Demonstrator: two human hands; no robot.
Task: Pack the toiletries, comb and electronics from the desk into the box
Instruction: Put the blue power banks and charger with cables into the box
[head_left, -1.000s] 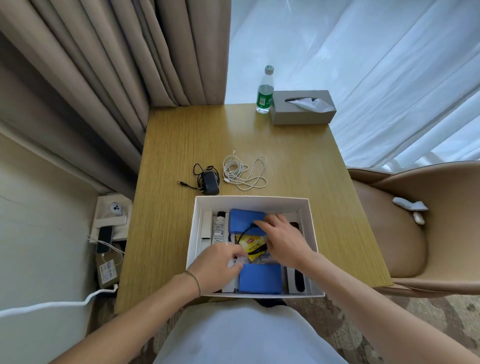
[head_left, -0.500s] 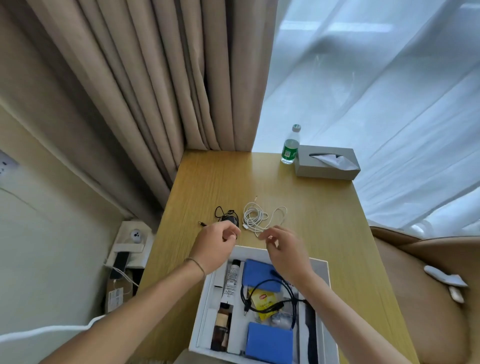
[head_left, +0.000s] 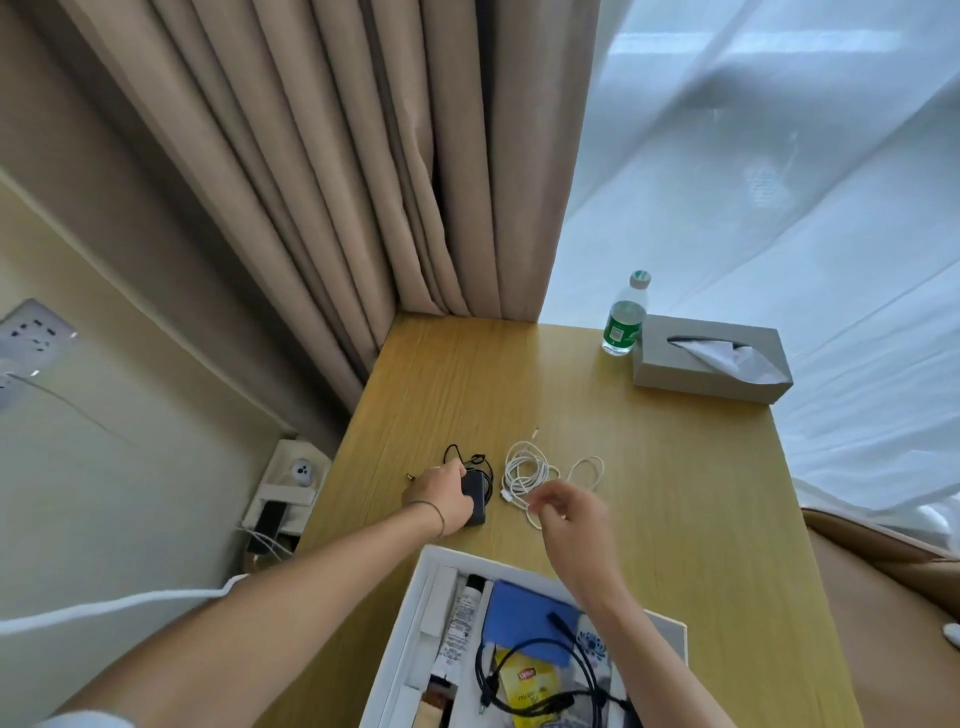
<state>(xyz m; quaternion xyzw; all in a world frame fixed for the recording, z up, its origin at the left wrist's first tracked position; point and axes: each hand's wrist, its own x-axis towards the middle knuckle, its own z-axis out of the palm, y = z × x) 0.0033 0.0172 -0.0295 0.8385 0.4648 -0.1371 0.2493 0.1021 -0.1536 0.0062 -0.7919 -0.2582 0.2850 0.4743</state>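
Both hands reach out over a wooden desk (head_left: 675, 493), seen from above. On the person's left, the left hand (head_left: 441, 499) rests on a small black power adapter (head_left: 475, 496), fingers curled round its side in a grasp; the adapter's thin black cord loops on the desk just behind it. On the right, the right hand (head_left: 569, 512) hovers at the near edge of a loosely coiled white charging cable (head_left: 540, 473), its fingers bent and drawn together; whether they pinch the cable cannot be told. The cable lies on the desk just right of the adapter. Nearer the person, at the desk's front edge, sits an open white box (head_left: 400, 639). Inside it lie a white tube (head_left: 460, 618) along the left side, a blue pouch (head_left: 524, 618), a yellow tea packet (head_left: 530, 686) and a black cable (head_left: 545, 670) looped over them. At the far right corner of the desk stand a green-labelled water bottle (head_left: 623, 322) and, just beside it, a grey tissue box (head_left: 711, 364). Beige curtains (head_left: 337, 182) hang behind the desk.
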